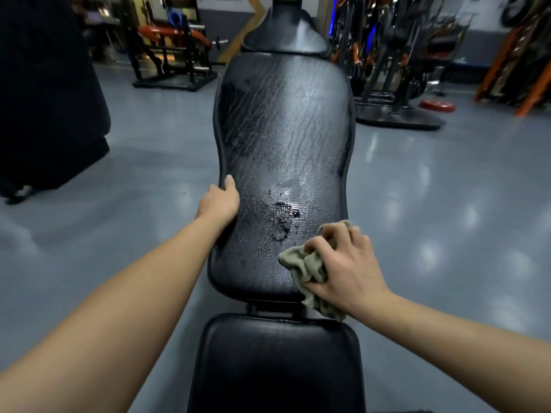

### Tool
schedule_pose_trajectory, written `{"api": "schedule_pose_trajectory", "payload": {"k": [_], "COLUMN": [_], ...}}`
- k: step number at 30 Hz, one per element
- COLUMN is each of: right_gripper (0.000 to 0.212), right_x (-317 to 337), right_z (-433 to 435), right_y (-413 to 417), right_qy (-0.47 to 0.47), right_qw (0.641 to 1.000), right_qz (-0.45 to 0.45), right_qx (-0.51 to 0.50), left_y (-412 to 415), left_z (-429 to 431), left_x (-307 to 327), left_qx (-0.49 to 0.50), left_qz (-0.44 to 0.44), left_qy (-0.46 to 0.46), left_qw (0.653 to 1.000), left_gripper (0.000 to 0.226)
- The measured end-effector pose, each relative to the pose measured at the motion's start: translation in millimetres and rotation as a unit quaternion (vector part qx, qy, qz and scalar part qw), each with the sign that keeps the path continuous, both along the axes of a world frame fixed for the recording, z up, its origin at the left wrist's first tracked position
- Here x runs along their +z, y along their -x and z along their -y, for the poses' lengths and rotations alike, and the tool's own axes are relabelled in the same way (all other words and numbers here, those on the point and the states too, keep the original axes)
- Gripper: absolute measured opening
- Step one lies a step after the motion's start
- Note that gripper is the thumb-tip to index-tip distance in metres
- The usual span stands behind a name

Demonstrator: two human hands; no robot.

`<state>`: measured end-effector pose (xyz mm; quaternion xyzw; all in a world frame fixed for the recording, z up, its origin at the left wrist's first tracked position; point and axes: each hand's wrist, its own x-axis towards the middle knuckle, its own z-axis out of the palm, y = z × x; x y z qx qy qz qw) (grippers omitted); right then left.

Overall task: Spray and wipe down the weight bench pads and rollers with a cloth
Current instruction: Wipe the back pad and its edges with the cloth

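Here, in the head view, the long black back pad of the weight bench runs away from the person, with the seat pad nearest and a narrow head pad at the far end. The olive cloth lies bunched on the near right corner of the back pad, one tail hanging over the near edge towards the gap before the seat pad. The right hand presses on it, fingers curled into the folds and gripping it. The left hand holds the pad's left edge, thumb on top and the other fingers hidden underneath, apparently wrapped around the rim. The pad's creased vinyl shines with streaks and beads of liquid, thickest around a dark patch at mid-width. The cloth looks light, limp and probably damp, so it is best held wadded in the palm. The wet vinyl is likely slick over firm padding, and the rolled side edge gives the surest hold.
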<state>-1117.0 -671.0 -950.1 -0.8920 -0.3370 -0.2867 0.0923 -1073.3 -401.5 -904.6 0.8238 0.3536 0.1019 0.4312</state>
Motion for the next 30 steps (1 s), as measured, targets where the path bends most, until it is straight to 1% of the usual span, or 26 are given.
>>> {"api": "schedule_pose_trajectory", "payload": {"k": [2, 4, 6, 7, 9, 12, 15, 18, 20, 21, 23, 26, 28, 30], "right_gripper": [0.055, 0.054, 0.053, 0.051, 0.041, 0.027, 0.022, 0.023, 0.021, 0.02, 0.027, 0.035, 0.041, 0.048], "right_x": [4.6, 13.7, 24.8, 31.6, 45.4, 60.1, 73.2, 86.3, 79.2, 71.9, 59.7, 44.6, 31.6, 17.3], "right_z": [4.8, 3.0, -4.1, -9.0, -20.0, -33.2, -37.2, -43.3, -49.1, -50.5, -45.9, -26.4, -9.9, 5.7], "right_y": [-15.1, -34.3, -56.7, -70.2, -94.6, -125.4, -147.6, -157.7, -152.1, -146.8, -132.8, -107.4, -80.8, -47.8], "right_qy": [-0.008, -0.011, -0.017, -0.027, -0.046, -0.046, -0.074, -0.134, -0.154, -0.158, -0.169, -0.147, -0.119, -0.086], "right_qw": [0.999, 0.997, 0.994, 0.992, 0.989, 0.987, 0.98, 0.963, 0.958, 0.959, 0.962, 0.978, 0.989, 0.996], "right_qz": [-0.013, -0.034, -0.059, -0.074, -0.091, -0.086, -0.103, -0.128, -0.109, -0.09, -0.06, -0.044, -0.032, -0.01], "right_qx": [-0.034, -0.065, -0.089, -0.096, -0.107, -0.126, -0.154, -0.194, -0.218, -0.22, -0.205, -0.142, -0.078, -0.018], "left_y": [5.7, 9.9, 14.0, 14.6, 17.2, 20.5, 23.0, 25.2, 29.1, 31.7, 37.1, 44.4, 45.6, 47.0], "left_z": [3.0, 4.7, 6.7, 7.8, 9.6, 10.2, 14.8, 14.4, 10.6, 7.6, 1.9, -6.1, -9.5, -9.7], "left_x": [6.0, 14.2, 19.1, 19.8, 18.1, 15.8, 21.2, 20.6, 17.6, 15.4, 16.0, 21.3, 20.1, 17.4], "left_qx": [-0.016, -0.032, -0.041, -0.043, -0.053, -0.067, -0.091, -0.124, -0.151, -0.161, -0.192, -0.215, -0.189, -0.166], "left_qz": [-0.035, -0.063, -0.078, -0.083, -0.091, -0.099, -0.103, -0.11, -0.121, -0.124, -0.113, -0.087, -0.1, -0.115], "left_qy": [-0.086, -0.167, -0.214, -0.223, -0.217, -0.217, -0.244, -0.265, -0.278, -0.28, -0.256, -0.15, -0.084, -0.054], "left_qw": [0.996, 0.983, 0.973, 0.97, 0.971, 0.969, 0.96, 0.95, 0.941, 0.938, 0.941, 0.961, 0.973, 0.978], "left_gripper": [0.071, 0.071, 0.072, 0.073, 0.075, 0.077, 0.078, 0.083, 0.088, 0.091, 0.104, 0.124, 0.129, 0.123]}}
